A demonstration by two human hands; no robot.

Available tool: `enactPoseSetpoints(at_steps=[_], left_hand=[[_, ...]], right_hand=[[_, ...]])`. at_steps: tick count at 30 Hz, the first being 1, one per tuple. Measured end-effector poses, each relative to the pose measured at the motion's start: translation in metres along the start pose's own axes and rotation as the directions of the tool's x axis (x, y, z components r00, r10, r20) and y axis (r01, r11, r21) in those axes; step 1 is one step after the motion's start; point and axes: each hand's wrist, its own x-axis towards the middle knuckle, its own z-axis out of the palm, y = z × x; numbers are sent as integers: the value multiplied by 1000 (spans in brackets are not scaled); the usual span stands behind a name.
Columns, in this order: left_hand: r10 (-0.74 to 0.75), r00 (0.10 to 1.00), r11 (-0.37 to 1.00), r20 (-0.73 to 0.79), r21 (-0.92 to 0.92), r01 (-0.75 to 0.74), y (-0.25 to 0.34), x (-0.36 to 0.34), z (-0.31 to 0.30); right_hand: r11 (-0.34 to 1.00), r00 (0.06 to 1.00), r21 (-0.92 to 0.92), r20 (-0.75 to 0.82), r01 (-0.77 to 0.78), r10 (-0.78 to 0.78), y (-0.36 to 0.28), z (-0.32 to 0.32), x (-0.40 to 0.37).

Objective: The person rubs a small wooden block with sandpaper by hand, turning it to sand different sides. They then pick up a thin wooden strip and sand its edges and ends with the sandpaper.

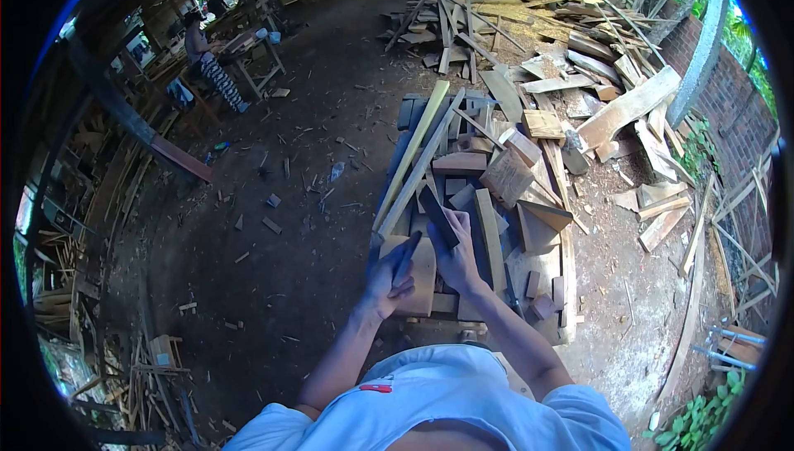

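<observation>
My left hand (389, 279) is closed around a short, narrow dark piece (408, 257), which points up and away from me. Beside it on the right, my right hand (457, 254) grips a longer, flat dark bar (437, 216) that slants up to the left. The two dark pieces are close together but apart, and I cannot tell what they are made of. Both hands are over the near end of a workbench covered in wood. Below and between them lies a flat pale board (420, 280).
Wooden blocks (507, 176) and long strips (420, 161) crowd the bench. A large heap of offcuts (579, 62) lies beyond it to the right. Scraps litter the dirt floor (273, 269). At the far left another person (211, 66) stands by a table. A post (701, 54) rises at right.
</observation>
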Motion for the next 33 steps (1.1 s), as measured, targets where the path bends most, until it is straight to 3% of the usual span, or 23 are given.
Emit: enactPoseSetpoints(at_steps=[2,4,6,8,11,13,16,21,26,32,33], left_hand=[[74,996,997,-58,-20,-76,-8,8,-7],[123,980,974,-156,209,-89,-6,9,-8],[111,980,976,-163,206,-76,-8,5,-5],[110,981,975,-163,208,-75,-5,0,1],[94,978,978,-187,202,-55,-5,-3,8],[217,962,948,-166,270,-167,-7,-3,9],[284,953,933,-103,260,-250,-8,4,-2],[305,940,928,-150,268,-258,-12,9,5],[304,943,923,-139,288,-255,-13,7,4],[285,945,954,-162,147,-263,-17,15,-1],[350,909,935,-226,135,-327,-17,18,1]], right_hand=[[1000,1000,-2,6,19,-19,-11,-4,-5],[999,999,7,16,42,-42,-18,-7,-9],[987,988,-101,100,129,-119,-22,-5,-13],[984,982,-95,126,154,-141,-15,4,-17],[1000,991,-7,134,3,-2,-9,11,-24],[1000,992,-19,128,-2,4,-6,10,-26],[998,992,-67,124,17,-8,-8,10,-28],[985,981,-134,177,107,-83,-19,11,-31],[993,983,-90,175,72,-55,-15,13,-35],[995,983,-79,178,53,-38,-14,17,-34],[994,988,-93,148,63,-49,-18,21,-37]])
